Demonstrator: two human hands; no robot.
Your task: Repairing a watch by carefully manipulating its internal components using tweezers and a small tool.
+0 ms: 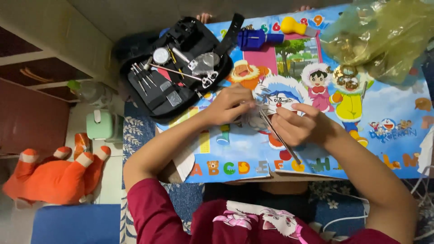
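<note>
My left hand (229,105) is curled over a small pale object (251,118) on the cartoon-printed table top (389,117); what the object is I cannot tell. My right hand (302,124) pinches a thin metal tweezer-like tool (279,135), its tip meeting the small object under my left fingers and its long end pointing toward me. Both hands work close together at the middle of the table.
An open black tool case (174,68) with several metal tools lies at the far left. A blue tool (253,39) and a yellow blower (293,25) sit at the far edge. A crumpled greenish plastic bag (384,36) fills the far right. An orange plush toy (54,174) lies on the floor.
</note>
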